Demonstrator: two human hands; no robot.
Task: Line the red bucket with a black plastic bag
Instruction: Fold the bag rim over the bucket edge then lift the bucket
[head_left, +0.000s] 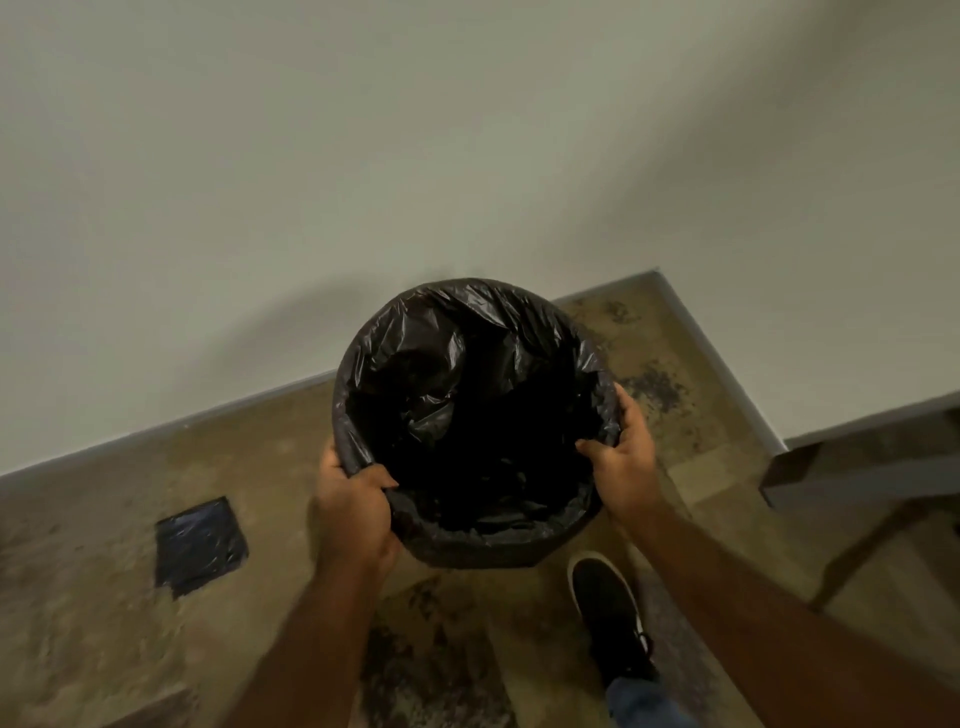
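Below, a mottled brown floor (78, 597) is meeting a pale wall (311, 156). The black plastic bag (467, 415) is sitting between the hands, its crinkled mouth folded over the rim and hiding the bucket; left hand (353, 512) and right hand (623, 457) are gripping opposite edges.

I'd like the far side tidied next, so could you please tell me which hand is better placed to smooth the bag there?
Probably the right hand: it grips the bag farther round the rim than the left hand.
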